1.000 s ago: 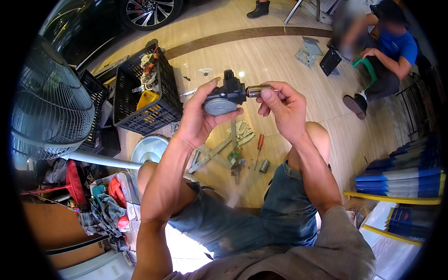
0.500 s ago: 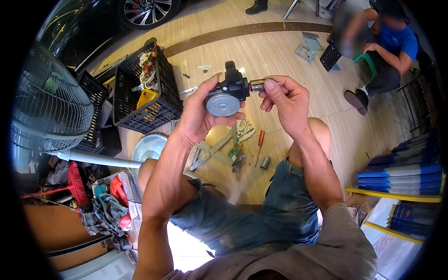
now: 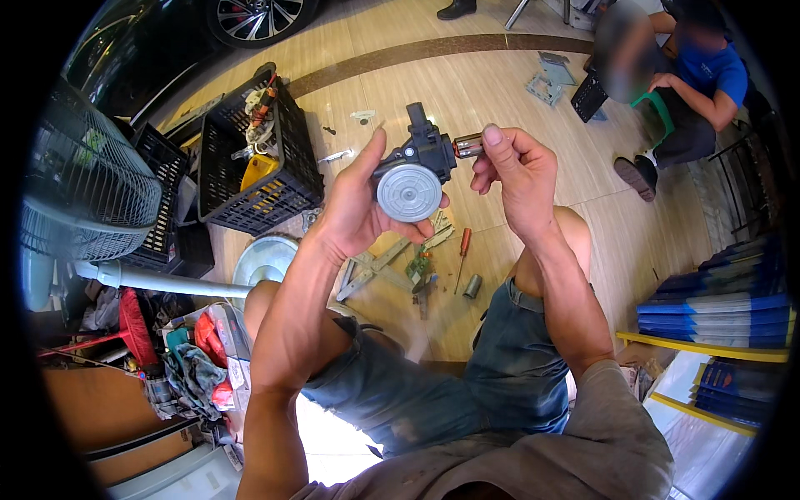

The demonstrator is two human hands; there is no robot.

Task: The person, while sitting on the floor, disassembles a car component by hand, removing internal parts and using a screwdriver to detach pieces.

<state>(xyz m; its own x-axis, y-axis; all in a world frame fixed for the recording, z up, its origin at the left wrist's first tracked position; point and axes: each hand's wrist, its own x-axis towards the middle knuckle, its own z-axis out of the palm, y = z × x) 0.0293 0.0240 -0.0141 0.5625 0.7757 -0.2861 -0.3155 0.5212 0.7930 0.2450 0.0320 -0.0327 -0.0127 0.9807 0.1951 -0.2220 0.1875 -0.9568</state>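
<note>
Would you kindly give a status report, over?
Left hand holding black housing; right hand pinching shiny cylinder; screwdriver on floor, clear of both hands.

A grey-brown short-sleeved shirt [image 3: 533,443] is worn with blue denim shorts [image 3: 518,367] (pale-smudged and faded in patches).

Crate [image 3: 293,152] obstructs left; room right, above floor [image 3: 587,162]
</note>
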